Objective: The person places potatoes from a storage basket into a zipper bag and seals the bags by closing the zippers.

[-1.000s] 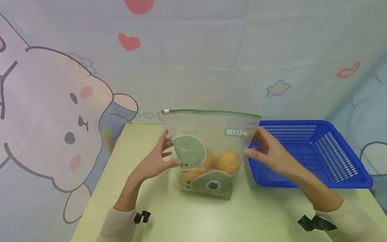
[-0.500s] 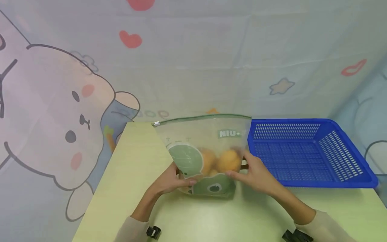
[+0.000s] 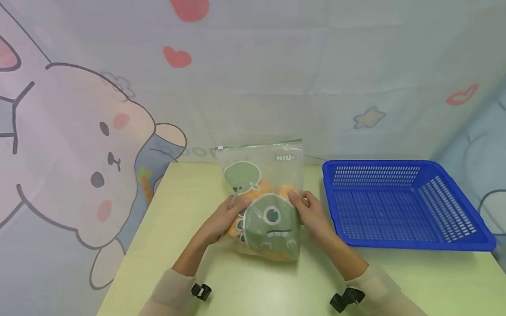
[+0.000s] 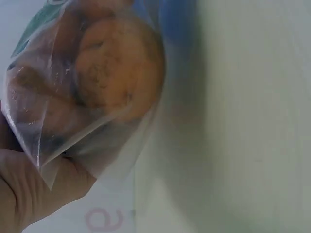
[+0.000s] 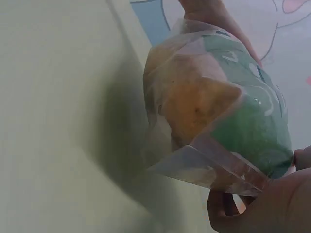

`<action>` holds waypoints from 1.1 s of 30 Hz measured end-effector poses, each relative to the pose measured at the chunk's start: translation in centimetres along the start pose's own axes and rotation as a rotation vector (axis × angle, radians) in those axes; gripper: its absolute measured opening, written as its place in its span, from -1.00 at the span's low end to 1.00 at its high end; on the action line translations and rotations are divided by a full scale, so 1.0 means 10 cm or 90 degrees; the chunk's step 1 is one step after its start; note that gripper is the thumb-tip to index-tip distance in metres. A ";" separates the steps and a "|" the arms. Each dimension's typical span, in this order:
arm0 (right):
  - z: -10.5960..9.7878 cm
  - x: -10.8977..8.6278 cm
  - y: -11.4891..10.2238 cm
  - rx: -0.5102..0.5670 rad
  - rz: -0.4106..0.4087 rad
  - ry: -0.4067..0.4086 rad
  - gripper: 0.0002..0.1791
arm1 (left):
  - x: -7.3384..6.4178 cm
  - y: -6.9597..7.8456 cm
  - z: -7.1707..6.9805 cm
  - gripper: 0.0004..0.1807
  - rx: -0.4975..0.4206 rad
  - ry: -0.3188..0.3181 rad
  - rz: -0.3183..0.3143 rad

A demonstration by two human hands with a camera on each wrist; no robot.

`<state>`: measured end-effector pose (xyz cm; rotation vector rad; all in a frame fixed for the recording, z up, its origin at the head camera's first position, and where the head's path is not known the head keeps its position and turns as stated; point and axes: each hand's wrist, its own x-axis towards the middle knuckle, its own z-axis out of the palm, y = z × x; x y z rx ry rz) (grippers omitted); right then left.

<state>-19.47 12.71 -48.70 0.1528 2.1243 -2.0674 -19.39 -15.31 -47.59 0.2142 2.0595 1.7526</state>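
A translucent slider zip bag (image 3: 272, 224) with a green cartoon monster print holds several round orange fruits (image 4: 119, 68), perhaps oranges. My left hand (image 3: 225, 219) grips its left side, thumb on the front face and fingers behind. On the opposite side my right hand (image 3: 312, 215) grips it the same way, as the right wrist view also shows. The green zip strip (image 3: 261, 144) runs along the top, with a white slider (image 3: 220, 148) at its left end. Both wrist views show the bag's bottom apart from the table, a shadow beside it.
A blue perforated plastic basket (image 3: 395, 210) stands on the right of the pale yellow table (image 3: 245, 289). Behind the table hangs a cloth (image 3: 269, 87) printed with a rabbit, hearts and a star.
Both hands have gone from the bag's upper sides down to its fruit-filled part and taken hold. The bag has tipped, so its printed front faces me more; the right hand has come inward.
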 end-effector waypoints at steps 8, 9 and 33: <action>0.08 0.03 0.32 0.005 0.076 0.013 -0.45 | -0.01 -0.11 -0.04 -0.12 -0.031 -0.035 -0.087; 0.08 0.03 0.33 0.010 0.078 0.014 -0.45 | -0.02 -0.11 -0.05 -0.14 -0.034 -0.053 -0.087; -0.59 -0.85 -0.69 -0.623 -0.387 -0.158 0.11 | -0.11 1.04 0.20 -0.03 0.563 0.253 0.348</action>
